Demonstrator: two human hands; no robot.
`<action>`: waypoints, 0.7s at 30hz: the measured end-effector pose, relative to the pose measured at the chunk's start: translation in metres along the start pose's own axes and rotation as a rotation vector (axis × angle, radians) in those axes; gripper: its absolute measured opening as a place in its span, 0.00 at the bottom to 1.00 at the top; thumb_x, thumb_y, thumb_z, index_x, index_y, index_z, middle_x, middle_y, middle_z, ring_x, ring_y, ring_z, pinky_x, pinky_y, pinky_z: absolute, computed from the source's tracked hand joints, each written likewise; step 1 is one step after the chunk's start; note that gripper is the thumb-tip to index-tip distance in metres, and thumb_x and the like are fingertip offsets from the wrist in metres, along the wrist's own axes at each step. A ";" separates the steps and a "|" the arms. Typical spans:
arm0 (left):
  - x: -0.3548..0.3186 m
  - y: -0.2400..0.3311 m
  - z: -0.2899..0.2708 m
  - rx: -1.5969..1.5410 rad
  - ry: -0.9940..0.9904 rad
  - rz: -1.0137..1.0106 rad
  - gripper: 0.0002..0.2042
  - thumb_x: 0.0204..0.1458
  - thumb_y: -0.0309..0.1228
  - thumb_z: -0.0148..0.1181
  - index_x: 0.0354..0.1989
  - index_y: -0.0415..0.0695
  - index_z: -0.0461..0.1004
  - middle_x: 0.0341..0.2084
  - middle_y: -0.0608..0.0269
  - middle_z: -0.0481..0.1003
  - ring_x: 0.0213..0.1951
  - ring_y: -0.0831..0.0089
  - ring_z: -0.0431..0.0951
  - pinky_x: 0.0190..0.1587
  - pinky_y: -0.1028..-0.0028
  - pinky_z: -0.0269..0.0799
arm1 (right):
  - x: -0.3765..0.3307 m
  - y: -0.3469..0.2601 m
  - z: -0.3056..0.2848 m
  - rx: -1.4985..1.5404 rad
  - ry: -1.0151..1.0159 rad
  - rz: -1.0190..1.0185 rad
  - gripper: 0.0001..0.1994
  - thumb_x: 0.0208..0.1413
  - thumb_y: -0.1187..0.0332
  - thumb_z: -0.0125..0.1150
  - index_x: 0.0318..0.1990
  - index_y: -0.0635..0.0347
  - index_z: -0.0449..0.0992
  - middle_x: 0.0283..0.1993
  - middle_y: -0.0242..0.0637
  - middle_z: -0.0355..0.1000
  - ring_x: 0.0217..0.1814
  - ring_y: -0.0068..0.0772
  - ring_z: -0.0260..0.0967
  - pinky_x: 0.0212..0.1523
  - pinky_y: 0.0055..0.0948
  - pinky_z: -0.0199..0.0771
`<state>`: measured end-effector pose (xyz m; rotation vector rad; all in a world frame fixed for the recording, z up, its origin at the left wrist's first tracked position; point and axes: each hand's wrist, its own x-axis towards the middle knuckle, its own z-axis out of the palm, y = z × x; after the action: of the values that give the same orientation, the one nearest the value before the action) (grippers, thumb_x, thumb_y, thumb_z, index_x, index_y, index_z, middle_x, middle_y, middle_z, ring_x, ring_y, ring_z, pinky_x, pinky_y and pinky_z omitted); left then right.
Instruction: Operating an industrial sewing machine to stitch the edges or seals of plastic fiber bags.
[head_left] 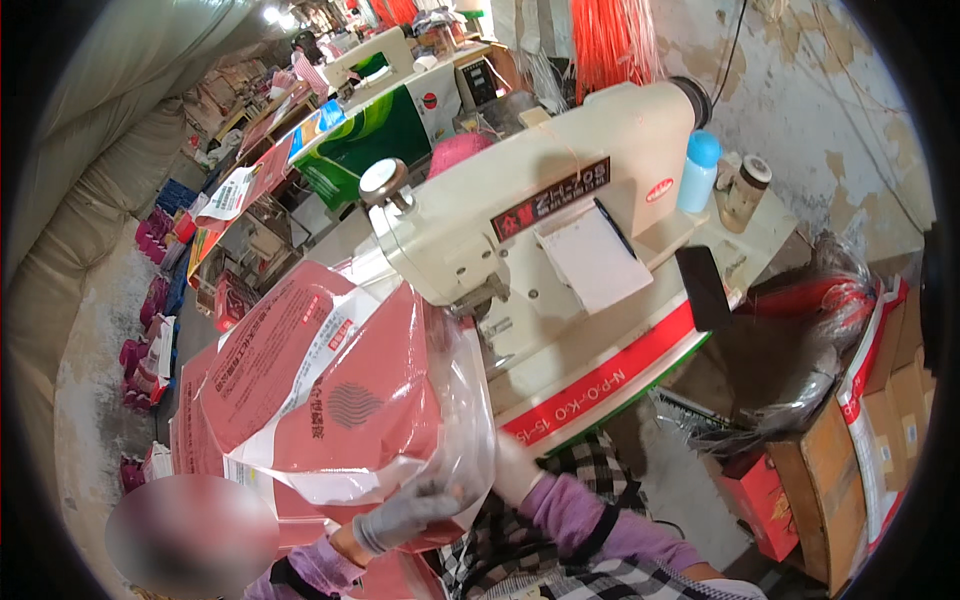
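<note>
A pinkish-red printed sack (385,390) with white bands lies in a stack of similar sacks, its upper end beneath the head of a cream sewing machine (590,180). Along the sack's right side runs a loose, crinkled clear plastic liner (468,410). My left hand (420,512), in a pale grey glove, has its fingers closed on the lower part of this liner. My right hand (515,470) is at the liner's right edge, near the machine table's front; it is smeared by motion and its fingers do not show clearly.
A notepad (597,262) with a pen leans on the machine, next to a dark phone (704,288). A blue bottle (698,175) and a jar (745,195) stand behind. Cardboard boxes (840,470) and clear plastic bags are at right. Red strands (612,45) hang above.
</note>
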<state>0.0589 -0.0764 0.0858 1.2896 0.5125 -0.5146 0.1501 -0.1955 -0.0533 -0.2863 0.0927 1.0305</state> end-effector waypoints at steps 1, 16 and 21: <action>0.004 0.004 -0.002 -0.097 -0.061 -0.032 0.09 0.60 0.32 0.57 0.44 0.42 0.73 0.36 0.71 0.74 0.44 0.83 0.73 0.46 0.77 0.72 | -0.008 -0.016 0.007 -0.052 0.001 -0.021 0.22 0.68 0.59 0.41 0.63 0.63 0.62 0.54 0.38 0.71 0.53 0.30 0.70 0.54 0.33 0.71; 0.005 -0.005 0.075 1.740 -0.274 0.123 0.18 0.48 0.44 0.61 0.36 0.40 0.73 0.25 0.54 0.76 0.32 0.57 0.79 0.40 0.61 0.73 | -0.089 -0.016 0.015 -1.335 0.278 -0.244 0.33 0.53 0.68 0.52 0.69 0.55 0.52 0.29 0.60 0.73 0.31 0.60 0.73 0.34 0.51 0.73; 0.036 0.051 0.058 1.712 -0.794 0.392 0.15 0.49 0.40 0.61 0.39 0.42 0.75 0.39 0.55 0.73 0.49 0.59 0.73 0.51 0.63 0.70 | -0.095 -0.018 0.031 -1.541 0.368 -0.122 0.34 0.51 0.71 0.56 0.69 0.53 0.56 0.26 0.56 0.70 0.27 0.57 0.72 0.29 0.46 0.71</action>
<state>0.1224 -0.1254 0.1138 2.4486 -1.1331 -1.1145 0.1152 -0.2741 0.0000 -1.8488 -0.4162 0.7286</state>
